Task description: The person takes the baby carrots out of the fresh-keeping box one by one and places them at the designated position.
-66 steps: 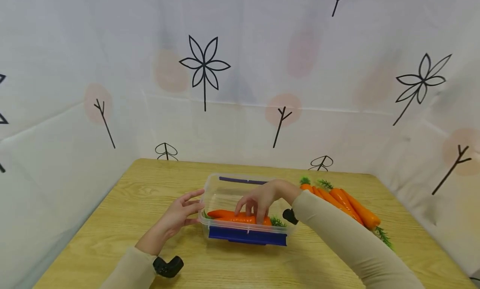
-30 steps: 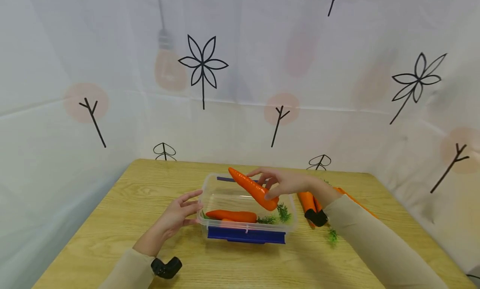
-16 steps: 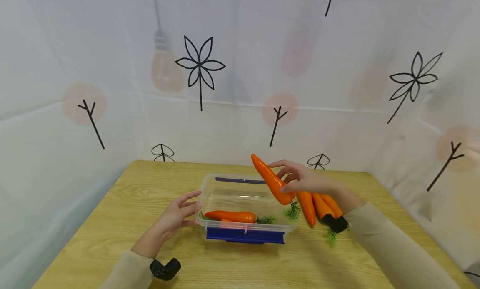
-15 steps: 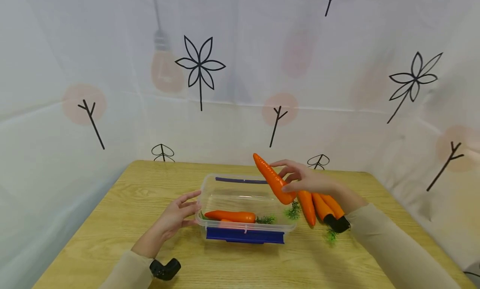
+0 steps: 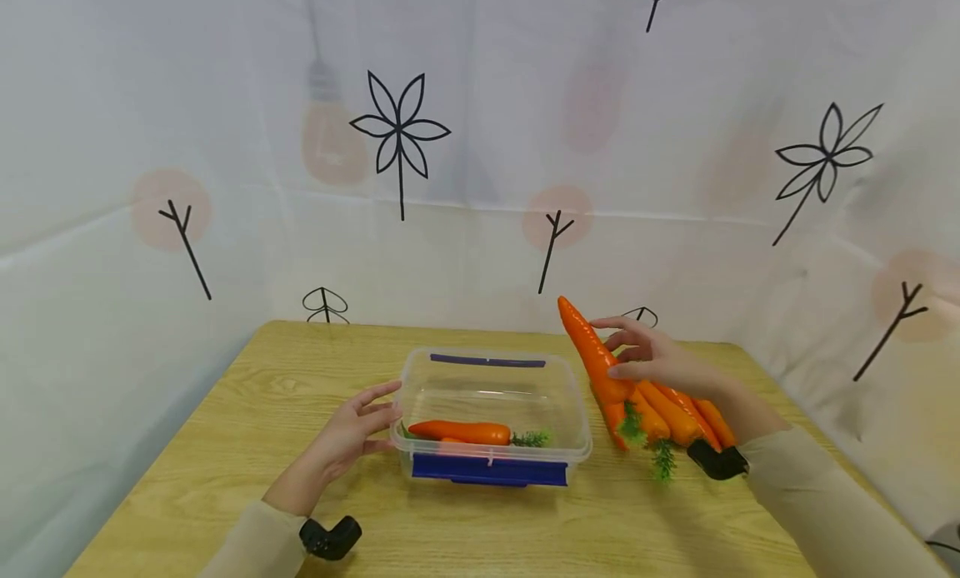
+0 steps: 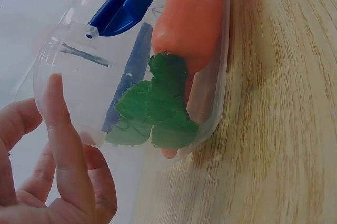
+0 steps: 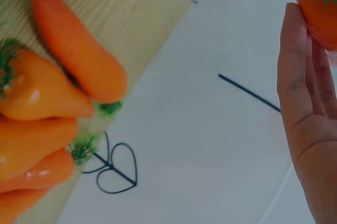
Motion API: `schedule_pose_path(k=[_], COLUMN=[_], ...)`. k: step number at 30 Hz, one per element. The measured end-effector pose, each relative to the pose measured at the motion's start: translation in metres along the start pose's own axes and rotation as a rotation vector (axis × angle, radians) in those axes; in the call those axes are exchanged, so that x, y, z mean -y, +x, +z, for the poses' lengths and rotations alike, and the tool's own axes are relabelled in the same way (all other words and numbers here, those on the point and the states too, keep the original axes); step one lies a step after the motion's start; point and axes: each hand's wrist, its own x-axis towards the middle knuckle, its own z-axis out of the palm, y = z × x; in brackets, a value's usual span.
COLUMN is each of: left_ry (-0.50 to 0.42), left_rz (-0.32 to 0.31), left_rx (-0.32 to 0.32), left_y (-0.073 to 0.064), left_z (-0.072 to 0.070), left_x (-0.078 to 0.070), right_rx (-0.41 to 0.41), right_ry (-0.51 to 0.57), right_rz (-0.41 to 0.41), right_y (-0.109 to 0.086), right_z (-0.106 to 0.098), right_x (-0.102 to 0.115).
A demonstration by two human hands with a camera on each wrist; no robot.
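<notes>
Carrot (image 5: 592, 349) in right hand (image 5: 660, 361)

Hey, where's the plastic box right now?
In the head view, the plastic box stands mid-table, left of the pile of carrots, with the left hand at its left end.

A glossy orange carrot (image 5: 592, 349) is being held tilted, tip upward, right of a clear, blue-clipped box (image 5: 490, 468) being touched at its left end.
</notes>
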Motion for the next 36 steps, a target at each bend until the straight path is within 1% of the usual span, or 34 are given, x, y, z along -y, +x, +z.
schedule_pose_path(k=[6,11,17,19,22,24,28,33,36], left_ry=[-0.004,-0.006,-0.005,-0.005,-0.005,-0.004,-0.008,-0.015,-0.014], left_rz=[0.005,0.000,-0.004,-0.005,-0.006,-0.005,-0.005,-0.007,-0.006], left_rx=[0.007,0.001,-0.001,-0.003,-0.010,-0.013,-0.015,-0.014,-0.014], left_y=[0.002,0.002,0.002,0.001,0.001,0.001,0.001,0.001,0.001], left_z=[-0.001,-0.001,-0.001,-0.001,0.000,0.000,0.000,0.000,0.000], left_x=[0.001,0.000,0.000,-0.001,-0.001,-0.001,0.000,0.001,0.001], right_rx=[-0.061,-0.102,-0.131,-0.144,-0.190,-0.211,-0.229,-0.256,-0.279], right_ry=[-0.037,-0.067,-0.074,-0.096,-0.158,-0.191,-0.180,-0.176,-0.204], right_rz=[0.010,0.029,0.044,0.039,0.042,0.030,0.021,0.062,0.091], right_y=[-0.016,-0.027,-0.043,-0.048,-0.054,-0.058,-0.066,-0.079,-0.086], right_z=[-0.007,-0.013,-0.020,-0.022,-0.025,-0.027,-0.031,-0.036,-0.039], right_x=[-0.008,-0.016,-0.028,-0.032,-0.036,-0.039,-0.045,-0.056,-0.063])
